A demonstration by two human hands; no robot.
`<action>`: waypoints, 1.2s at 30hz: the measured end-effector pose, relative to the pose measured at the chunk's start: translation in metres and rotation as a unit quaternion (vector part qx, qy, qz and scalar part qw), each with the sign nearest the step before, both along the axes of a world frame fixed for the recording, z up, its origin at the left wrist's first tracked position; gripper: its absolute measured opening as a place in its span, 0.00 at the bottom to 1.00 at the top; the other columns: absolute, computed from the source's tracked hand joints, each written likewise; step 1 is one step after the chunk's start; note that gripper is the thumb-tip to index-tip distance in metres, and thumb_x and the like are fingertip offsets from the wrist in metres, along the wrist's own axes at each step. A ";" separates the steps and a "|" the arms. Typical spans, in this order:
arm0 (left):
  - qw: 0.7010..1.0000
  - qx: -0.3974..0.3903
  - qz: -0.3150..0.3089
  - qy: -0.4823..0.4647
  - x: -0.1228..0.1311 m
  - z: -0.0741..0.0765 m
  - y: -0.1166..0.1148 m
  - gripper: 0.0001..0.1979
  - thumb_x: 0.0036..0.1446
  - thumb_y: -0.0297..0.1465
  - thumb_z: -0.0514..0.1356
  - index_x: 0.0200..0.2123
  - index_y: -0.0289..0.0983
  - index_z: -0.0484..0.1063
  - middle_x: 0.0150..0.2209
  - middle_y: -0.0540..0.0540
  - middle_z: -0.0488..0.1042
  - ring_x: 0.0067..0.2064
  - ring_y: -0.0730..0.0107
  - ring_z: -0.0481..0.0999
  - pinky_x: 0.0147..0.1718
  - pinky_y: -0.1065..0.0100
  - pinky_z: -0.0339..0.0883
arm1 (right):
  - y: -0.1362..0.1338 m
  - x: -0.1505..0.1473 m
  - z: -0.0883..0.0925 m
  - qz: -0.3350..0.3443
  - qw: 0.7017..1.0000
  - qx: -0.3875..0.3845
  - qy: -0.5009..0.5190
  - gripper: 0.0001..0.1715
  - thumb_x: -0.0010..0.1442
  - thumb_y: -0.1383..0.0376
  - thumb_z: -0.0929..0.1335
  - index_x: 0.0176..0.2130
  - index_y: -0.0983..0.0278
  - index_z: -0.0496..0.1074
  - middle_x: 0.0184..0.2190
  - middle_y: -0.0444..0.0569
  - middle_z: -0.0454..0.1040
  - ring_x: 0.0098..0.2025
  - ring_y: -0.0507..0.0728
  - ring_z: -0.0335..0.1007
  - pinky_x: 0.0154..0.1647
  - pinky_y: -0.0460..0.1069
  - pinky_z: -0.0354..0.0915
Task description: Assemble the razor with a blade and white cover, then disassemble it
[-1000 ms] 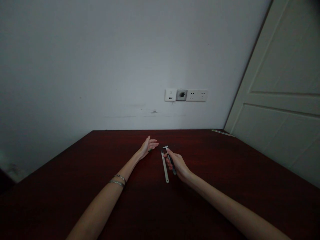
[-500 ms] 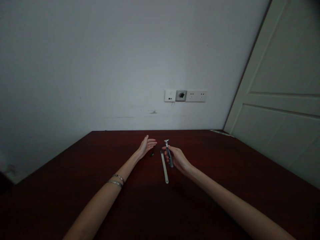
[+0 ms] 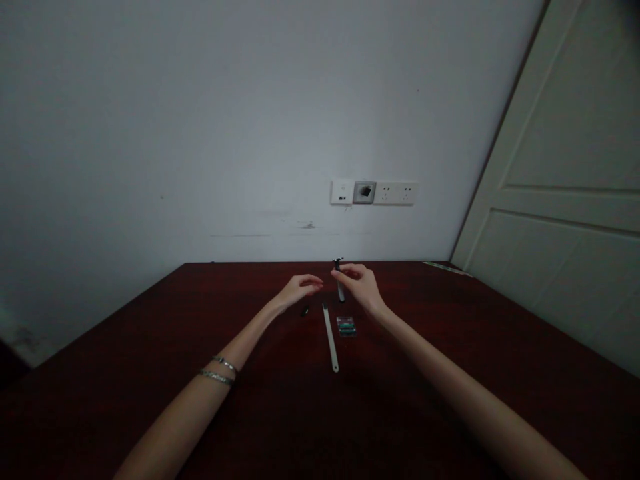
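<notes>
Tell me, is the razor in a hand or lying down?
In a hand: the right hand grips the razor near its head.

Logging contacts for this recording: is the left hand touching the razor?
Apart. The head view shows dark red tabletop between the left hand's fingertips and the razor, which the right hand holds.

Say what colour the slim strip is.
The slim strip is whitish with a dark far tip; the head view shows it.
</notes>
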State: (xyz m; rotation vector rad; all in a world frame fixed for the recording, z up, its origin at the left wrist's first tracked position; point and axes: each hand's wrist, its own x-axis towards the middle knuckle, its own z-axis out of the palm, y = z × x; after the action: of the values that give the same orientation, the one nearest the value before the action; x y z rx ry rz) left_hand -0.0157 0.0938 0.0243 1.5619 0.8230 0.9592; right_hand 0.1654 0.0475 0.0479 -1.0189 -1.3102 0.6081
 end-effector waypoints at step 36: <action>0.995 0.096 -0.033 0.019 -0.004 0.028 -0.012 0.09 0.54 0.32 0.58 0.33 0.31 0.68 0.25 0.45 0.75 0.25 0.71 0.74 0.29 0.68 0.65 | -0.069 -0.020 -0.056 0.054 0.849 -0.106 -0.514 0.26 0.54 0.62 0.63 0.52 0.67 0.65 0.38 0.59 0.74 0.37 0.61 0.71 0.34 0.51 0.62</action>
State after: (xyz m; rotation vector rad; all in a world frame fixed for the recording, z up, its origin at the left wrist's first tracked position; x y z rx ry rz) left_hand -0.0201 0.0823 0.0525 1.7664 0.7180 0.9851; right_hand 0.1455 -0.0212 -0.0076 -1.5567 -2.2832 0.2595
